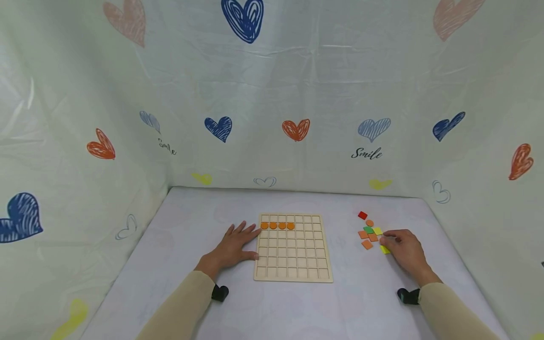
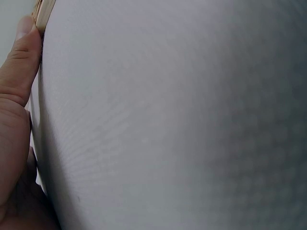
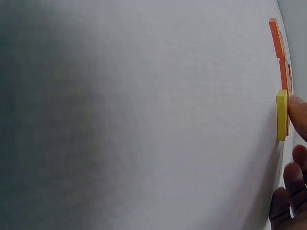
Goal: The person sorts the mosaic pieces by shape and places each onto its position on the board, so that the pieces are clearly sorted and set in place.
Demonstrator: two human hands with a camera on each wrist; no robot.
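I read "Smile" on the sheet (image 1: 335, 85), far right and far left. On the desk (image 1: 187, 215), the left hand (image 1: 229, 248) spreads wide, touching the board (image 1: 296, 256), where four orange discs (image 1: 273, 225) line up. The right hand (image 1: 405, 250), fingertips narrow, is at the tiles (image 1: 368, 230), right of the board; I can't tell if it grips one.

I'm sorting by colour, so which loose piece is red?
The square at the group's far end; the other visible pieces are orange, green or yellow.

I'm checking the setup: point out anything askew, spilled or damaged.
Nothing looks spilled or damaged. Only the loose pieces by the right hand lie askew, at mixed angles; four orange discs line up neatly on the board.
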